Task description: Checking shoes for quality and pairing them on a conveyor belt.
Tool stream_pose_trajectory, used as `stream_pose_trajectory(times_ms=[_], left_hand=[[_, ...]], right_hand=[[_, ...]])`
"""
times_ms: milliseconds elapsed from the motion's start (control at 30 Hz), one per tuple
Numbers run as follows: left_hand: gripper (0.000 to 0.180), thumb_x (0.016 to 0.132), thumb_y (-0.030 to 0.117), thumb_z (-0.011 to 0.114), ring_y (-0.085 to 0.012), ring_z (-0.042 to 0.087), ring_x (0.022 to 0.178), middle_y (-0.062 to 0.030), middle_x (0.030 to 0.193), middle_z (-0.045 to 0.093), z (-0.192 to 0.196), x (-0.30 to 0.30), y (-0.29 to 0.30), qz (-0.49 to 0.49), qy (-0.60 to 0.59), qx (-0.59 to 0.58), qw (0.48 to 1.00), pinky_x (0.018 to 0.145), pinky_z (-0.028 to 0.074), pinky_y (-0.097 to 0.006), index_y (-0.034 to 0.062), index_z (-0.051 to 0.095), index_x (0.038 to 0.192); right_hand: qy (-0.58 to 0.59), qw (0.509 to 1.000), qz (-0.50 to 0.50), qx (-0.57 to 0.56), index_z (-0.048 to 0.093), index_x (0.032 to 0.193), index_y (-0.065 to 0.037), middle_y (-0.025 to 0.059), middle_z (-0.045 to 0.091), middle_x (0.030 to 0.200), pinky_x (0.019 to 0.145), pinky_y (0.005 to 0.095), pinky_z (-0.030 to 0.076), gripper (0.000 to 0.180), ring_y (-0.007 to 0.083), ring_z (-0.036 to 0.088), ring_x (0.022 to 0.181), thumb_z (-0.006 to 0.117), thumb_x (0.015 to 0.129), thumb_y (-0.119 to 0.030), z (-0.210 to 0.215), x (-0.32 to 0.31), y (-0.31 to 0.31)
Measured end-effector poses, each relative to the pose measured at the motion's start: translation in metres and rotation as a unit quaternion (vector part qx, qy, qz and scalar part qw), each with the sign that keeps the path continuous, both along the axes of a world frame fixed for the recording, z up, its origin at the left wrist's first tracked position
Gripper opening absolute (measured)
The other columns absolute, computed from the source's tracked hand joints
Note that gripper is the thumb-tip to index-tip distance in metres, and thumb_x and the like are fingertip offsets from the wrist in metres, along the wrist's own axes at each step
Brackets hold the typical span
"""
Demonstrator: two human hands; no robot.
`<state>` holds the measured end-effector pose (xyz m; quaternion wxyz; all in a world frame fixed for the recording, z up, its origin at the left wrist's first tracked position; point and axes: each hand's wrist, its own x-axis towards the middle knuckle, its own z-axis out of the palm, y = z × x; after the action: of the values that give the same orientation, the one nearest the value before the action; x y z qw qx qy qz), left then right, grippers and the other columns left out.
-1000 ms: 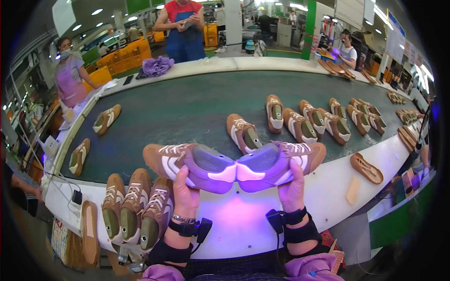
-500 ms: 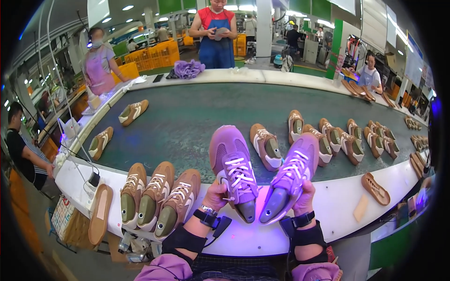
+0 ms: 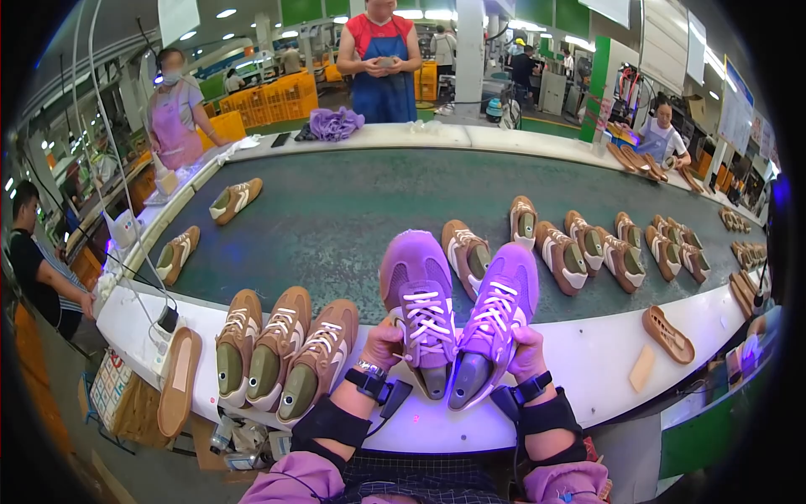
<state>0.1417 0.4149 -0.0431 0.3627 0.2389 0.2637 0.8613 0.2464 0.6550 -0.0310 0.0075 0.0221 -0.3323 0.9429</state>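
L hand [image 3: 384,343] + R hand [image 3: 527,354] — shoes [image 3: 497,307] closer tog. than before

There are two hands [image 3: 384,346], two held shoes [image 3: 422,281], three bench shoes [image 3: 281,340] beside one long sole [image 3: 179,382], two shoes at the green surface's [image 3: 353,210] left [image 3: 237,202], and one brown sole [image 3: 683,348] beside one beige strip [image 3: 642,370].

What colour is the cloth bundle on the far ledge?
Purple; the cloth bundle shows best in the head view.
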Motion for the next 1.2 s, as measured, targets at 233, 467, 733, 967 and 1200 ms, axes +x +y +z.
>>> stream_pose_trajectory(times_ms=[233,467,733,967,1200], left_hand=[[0.075,0.081,0.045,0.063,-0.0249,0.054,0.112,-0.0128,0.125,0.053,-0.012,0.000,0.002,0.011,-0.049,0.040,0.998,0.098,0.043,-0.041,0.0007,0.036,0.136],[0.072,0.084,0.050,0.060,-0.0253,0.055,0.110,-0.0128,0.121,0.054,-0.004,0.001,0.004,0.026,-0.082,0.032,0.996,0.096,0.045,-0.043,0.0032,0.039,0.133],[0.073,0.083,0.050,0.060,-0.0256,0.056,0.108,-0.0144,0.121,0.054,0.003,-0.016,0.014,0.035,-0.021,0.005,0.999,0.095,0.046,-0.042,0.0018,0.038,0.133],[0.055,0.093,0.047,0.044,-0.0283,0.058,0.107,-0.0165,0.119,0.057,0.081,-0.084,0.068,0.043,-0.083,0.046,0.995,0.092,0.048,-0.042,0.0031,0.047,0.127],[0.055,0.095,0.050,0.035,-0.0299,0.057,0.108,-0.0140,0.118,0.059,0.103,-0.139,0.101,0.169,-0.057,-0.080,0.981,0.095,0.045,-0.045,0.0059,0.052,0.123]], right_hand=[[-0.014,1.000,0.009,-0.008,0.041,0.129,0.004,0.0195,0.056,0.118,0.097,0.0453,0.045,0.060,0.0318,0.057,0.107,0.059,0.077,-0.019,0.000,0.002,0.008],[-0.065,0.997,-0.033,0.019,0.047,0.123,0.006,0.0183,0.060,0.113,0.095,0.0425,0.046,0.050,0.0299,0.060,0.102,0.055,0.084,-0.024,0.021,0.042,0.016],[-0.033,0.987,-0.160,-0.002,0.048,0.123,0.003,0.0168,0.060,0.112,0.094,0.0431,0.047,0.050,0.0303,0.060,0.101,0.057,0.081,-0.024,0.001,0.087,0.061],[-0.053,0.958,-0.266,-0.090,0.050,0.121,0.000,0.0202,0.060,0.107,0.087,0.0488,0.049,0.055,0.0353,0.060,0.096,0.052,0.080,-0.037,-0.024,0.096,0.076],[-0.071,0.951,-0.277,-0.117,0.051,0.118,0.000,0.0206,0.061,0.105,0.085,0.0469,0.051,0.057,0.0346,0.061,0.093,0.056,0.075,-0.037,-0.024,0.099,0.075]])
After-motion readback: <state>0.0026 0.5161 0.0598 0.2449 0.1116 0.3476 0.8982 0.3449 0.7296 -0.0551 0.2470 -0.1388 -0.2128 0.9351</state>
